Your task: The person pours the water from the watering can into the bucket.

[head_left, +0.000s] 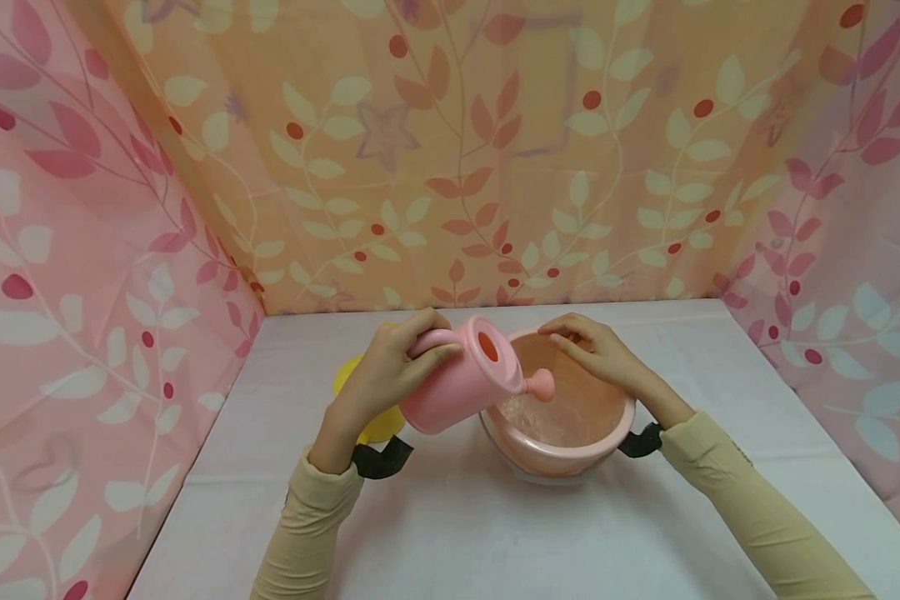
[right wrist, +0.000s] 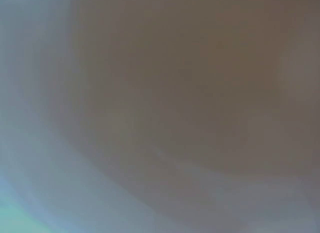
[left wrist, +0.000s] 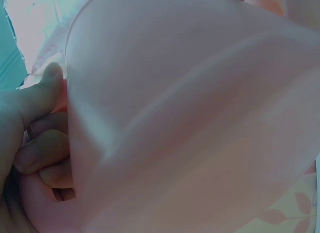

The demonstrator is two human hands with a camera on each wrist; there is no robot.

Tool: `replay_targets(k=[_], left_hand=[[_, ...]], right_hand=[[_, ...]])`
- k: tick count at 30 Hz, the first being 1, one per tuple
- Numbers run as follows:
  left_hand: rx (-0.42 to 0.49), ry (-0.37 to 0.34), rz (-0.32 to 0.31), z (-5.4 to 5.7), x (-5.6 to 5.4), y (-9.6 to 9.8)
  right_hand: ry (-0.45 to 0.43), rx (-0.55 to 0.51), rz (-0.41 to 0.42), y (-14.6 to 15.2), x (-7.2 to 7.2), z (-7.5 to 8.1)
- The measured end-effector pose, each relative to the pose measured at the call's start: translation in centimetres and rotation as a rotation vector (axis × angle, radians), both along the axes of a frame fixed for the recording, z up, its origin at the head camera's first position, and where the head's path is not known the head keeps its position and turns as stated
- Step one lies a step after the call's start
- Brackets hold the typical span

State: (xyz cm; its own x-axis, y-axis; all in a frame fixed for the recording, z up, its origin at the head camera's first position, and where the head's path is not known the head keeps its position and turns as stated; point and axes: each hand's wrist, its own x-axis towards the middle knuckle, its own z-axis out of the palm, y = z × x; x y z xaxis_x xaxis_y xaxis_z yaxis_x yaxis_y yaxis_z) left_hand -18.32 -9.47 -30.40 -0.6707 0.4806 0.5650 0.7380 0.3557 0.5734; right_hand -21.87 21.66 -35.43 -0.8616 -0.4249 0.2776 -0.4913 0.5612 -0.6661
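Observation:
A pink watering can [head_left: 450, 387] is tilted to the right, held by its handle in my left hand [head_left: 390, 367]. In the left wrist view, curled fingers [left wrist: 47, 148] go through the handle beside the can's smooth pink wall [left wrist: 190, 113]. The round sprinkler head [head_left: 542, 385] of the spout hangs over a pink basin [head_left: 558, 454]. Rippling clear water [head_left: 536, 421] shows inside the basin. My right hand [head_left: 596, 350] grips the basin's far right rim, thumb on the inner side. The right wrist view is a blur of the basin's wall [right wrist: 200, 93].
A yellow object [head_left: 382, 427] lies on the white-covered table [head_left: 450, 533], partly hidden behind my left hand and wrist. Black straps [head_left: 640, 440] are near both wrists. Leaf-patterned cloth [head_left: 457, 167] encloses the table at the back and both sides.

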Motion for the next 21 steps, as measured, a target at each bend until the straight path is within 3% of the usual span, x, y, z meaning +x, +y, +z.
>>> replay_targets(k=[21], left_hand=[[-0.018,0.013,-0.004,0.15,-0.11,0.14]], right_hand=[[0.013,0.011,0.002,0.05,-0.07,-0.12]])
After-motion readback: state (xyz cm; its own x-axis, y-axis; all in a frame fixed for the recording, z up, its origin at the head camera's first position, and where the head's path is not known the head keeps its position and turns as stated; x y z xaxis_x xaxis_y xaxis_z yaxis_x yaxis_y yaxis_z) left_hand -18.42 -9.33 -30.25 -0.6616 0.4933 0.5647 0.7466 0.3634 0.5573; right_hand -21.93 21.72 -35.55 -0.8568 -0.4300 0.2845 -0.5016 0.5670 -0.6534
